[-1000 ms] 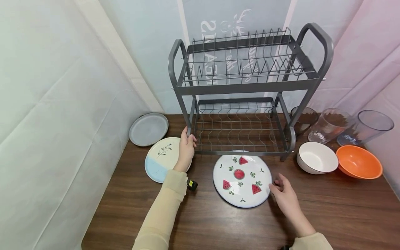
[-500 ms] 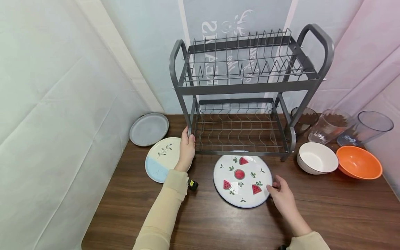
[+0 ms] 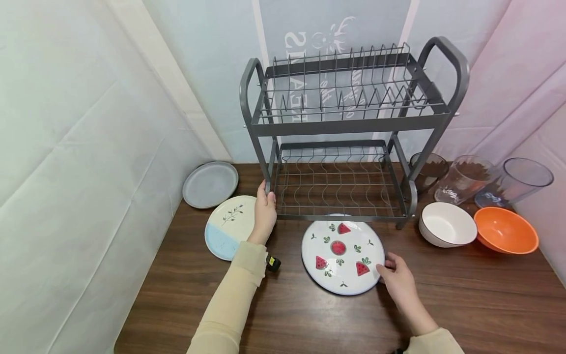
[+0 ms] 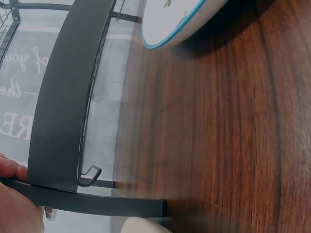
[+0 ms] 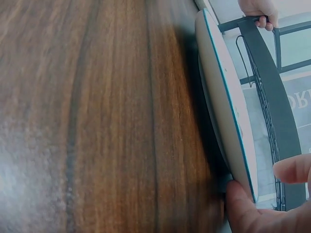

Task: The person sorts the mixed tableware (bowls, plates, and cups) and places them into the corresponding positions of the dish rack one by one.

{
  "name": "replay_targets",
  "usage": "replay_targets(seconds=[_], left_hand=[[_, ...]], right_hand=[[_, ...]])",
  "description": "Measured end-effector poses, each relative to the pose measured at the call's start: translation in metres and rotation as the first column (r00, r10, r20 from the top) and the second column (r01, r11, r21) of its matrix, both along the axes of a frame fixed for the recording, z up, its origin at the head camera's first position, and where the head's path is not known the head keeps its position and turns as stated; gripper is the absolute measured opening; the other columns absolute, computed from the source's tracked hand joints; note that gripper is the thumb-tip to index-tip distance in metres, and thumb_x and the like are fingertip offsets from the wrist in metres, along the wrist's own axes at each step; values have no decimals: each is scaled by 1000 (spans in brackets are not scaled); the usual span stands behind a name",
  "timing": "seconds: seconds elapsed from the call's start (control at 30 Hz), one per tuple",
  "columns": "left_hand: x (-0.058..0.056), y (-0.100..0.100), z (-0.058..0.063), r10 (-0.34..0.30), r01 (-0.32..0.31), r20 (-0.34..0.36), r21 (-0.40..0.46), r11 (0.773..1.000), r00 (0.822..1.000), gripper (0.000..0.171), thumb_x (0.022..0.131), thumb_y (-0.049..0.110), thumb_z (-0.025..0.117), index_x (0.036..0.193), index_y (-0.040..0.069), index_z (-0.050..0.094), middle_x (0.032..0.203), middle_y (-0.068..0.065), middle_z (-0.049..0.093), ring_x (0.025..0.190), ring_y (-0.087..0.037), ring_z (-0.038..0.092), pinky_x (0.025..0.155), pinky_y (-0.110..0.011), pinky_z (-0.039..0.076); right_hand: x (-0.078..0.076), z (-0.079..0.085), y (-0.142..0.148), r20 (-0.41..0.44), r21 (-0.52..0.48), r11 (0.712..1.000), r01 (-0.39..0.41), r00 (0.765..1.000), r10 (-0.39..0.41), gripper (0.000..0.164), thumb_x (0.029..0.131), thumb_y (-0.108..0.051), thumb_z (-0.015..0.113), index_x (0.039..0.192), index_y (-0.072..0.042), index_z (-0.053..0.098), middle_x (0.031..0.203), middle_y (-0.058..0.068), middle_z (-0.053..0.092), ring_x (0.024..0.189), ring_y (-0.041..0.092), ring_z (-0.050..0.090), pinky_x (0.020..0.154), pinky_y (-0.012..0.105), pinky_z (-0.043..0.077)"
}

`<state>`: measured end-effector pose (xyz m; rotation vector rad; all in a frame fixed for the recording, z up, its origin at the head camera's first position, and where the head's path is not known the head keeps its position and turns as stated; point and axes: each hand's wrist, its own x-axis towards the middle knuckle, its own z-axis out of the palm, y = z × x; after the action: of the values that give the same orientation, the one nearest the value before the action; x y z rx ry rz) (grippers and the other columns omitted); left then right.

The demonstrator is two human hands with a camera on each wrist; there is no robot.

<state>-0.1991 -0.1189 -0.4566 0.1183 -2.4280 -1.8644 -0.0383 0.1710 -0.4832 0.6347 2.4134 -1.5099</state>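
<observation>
— Head view gives the layout: rack (image 3: 340, 147) on the table (image 3: 464, 305), watermelon plate (image 3: 342, 255) flat just before it.

— And the wrists?

— Right wrist shows the right hand (image 5: 265, 206) pinching that plate's rim, thumb under, finger above. Left hand (image 3: 264, 211) curls round the rack's front-left post; its wrist view shows only a fingertip, so probably a light grip.

Glossy ceramic plate (image 3: 342, 255), matt metal rack (image 3: 349, 123)
</observation>
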Motion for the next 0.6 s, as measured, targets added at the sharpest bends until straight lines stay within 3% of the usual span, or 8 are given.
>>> replay_targets(seconds=[0.13,0.4,0.5,0.6], left_hand=[[2,1,4,-19,19,18,27,999,1000,49,95,21,30,141,14,14,133,-11,39,109,-18,44,96,-35,36],[15,6,28,-18,18,-9,3,1000,1000,47,96,12,29,139,5,14,133,-16,38,105,-18,44,93,-35,38],[14,4,27,-17,17,-10,9,1000,1000,47,96,13,29,139,5,14,134,-15,37,108,-20,44,95,-36,37],[8,1,16,-25,25,-13,39,999,1000,48,95,15,30,140,8,14,134,-16,37,111,-26,43,96,-37,36]], right_hand=[[-1,-4,1,-18,18,1000,24,1000,-23,50,87,-12,45,128,11,28,114,27,41,94,29,50,69,29,52],[-5,-10,2,-28,65,998,27,999,-25,47,85,-11,48,123,13,33,107,28,45,84,26,53,62,27,51],[-7,-11,1,-28,82,996,32,999,-30,47,84,-10,49,122,13,34,105,27,46,82,25,53,60,27,51],[-10,-12,1,-34,108,994,26,999,-23,48,82,-8,51,121,14,33,101,27,46,81,26,52,58,26,49]])
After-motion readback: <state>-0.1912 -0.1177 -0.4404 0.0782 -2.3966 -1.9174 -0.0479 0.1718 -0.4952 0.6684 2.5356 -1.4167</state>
